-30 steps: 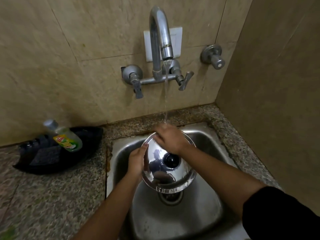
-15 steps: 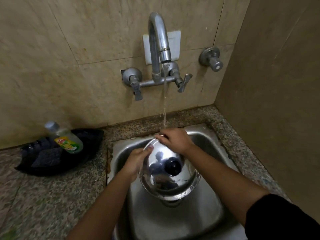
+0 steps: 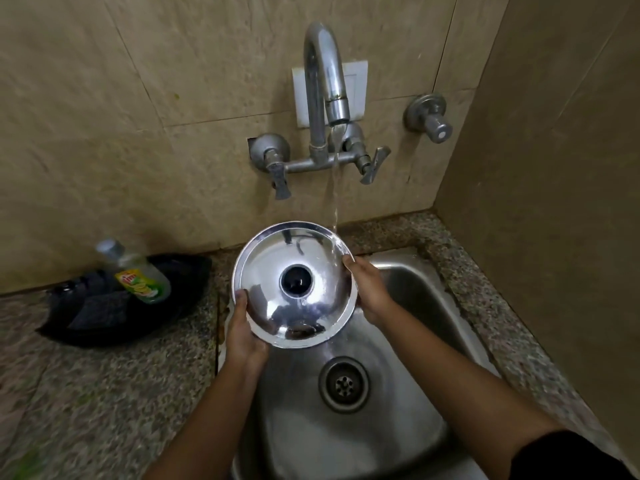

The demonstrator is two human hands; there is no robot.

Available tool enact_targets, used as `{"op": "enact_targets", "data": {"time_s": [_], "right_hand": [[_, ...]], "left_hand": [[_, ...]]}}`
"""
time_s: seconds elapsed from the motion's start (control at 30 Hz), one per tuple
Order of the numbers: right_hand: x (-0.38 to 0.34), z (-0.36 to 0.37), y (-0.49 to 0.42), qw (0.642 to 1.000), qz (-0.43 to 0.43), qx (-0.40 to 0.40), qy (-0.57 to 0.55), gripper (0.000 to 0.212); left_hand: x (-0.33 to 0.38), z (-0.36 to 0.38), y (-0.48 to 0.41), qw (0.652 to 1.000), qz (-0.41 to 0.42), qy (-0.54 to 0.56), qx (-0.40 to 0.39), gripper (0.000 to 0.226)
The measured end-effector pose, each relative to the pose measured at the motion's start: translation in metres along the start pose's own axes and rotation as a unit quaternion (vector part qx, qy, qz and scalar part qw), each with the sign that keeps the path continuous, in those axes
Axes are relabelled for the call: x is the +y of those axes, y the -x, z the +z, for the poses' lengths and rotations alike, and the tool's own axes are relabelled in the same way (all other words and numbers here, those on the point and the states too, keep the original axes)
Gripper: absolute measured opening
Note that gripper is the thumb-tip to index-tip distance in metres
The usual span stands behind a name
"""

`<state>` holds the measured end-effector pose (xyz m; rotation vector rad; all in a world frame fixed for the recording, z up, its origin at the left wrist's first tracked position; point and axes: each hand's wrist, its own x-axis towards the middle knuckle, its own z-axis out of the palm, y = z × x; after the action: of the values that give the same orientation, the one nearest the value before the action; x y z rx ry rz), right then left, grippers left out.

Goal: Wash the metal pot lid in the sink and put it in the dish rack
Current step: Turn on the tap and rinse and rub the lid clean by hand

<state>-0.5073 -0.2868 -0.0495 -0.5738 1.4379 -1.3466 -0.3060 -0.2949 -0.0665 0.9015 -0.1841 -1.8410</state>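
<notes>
The round, shiny metal pot lid (image 3: 294, 284) with its black centre knob is now being held tilted up toward the camera, lifted above the back left corner of the steel sink (image 3: 426, 296). A moment ago it was lying lower over the drain with the right hand rubbing across its top. Now the left hand (image 3: 244, 336) is clamping the lower left rim and the right hand (image 3: 367, 289) is gripping the right rim, fingers closed on the metal on both sides. The thin stream from the curved chrome wall tap (image 3: 323, 91) is striking the upper right edge of the lid and running down its face. This looks like a shift from scrubbing to rinsing, so the washing is probably nearing its end.

The round drain (image 3: 344, 384) is lying uncovered below. On the speckled granite counter (image 3: 104, 393), to the left, a clear dish-soap bottle with a green label (image 3: 138, 275) is resting on a dark tray (image 3: 114, 306), well apart from the lid. No dish rack is showing in view, so the way to it cannot be judged. The tap is still running, and wet metal is likely slippery.
</notes>
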Motion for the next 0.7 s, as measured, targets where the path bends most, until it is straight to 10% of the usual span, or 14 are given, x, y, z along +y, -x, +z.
{"op": "enact_targets", "data": {"time_s": [0.27, 0.7], "right_hand": [[-0.012, 0.007, 0.010, 0.975, -0.010, 0.166, -0.151, 0.017], [-0.007, -0.043, 0.010, 0.925, -0.102, 0.324, -0.170, 0.035]], "left_hand": [[-0.018, 0.036, 0.001, 0.991, -0.070, 0.110, 0.019, 0.031], [-0.046, 0.073, 0.008, 0.989, -0.100, -0.063, -0.085, 0.043]]}}
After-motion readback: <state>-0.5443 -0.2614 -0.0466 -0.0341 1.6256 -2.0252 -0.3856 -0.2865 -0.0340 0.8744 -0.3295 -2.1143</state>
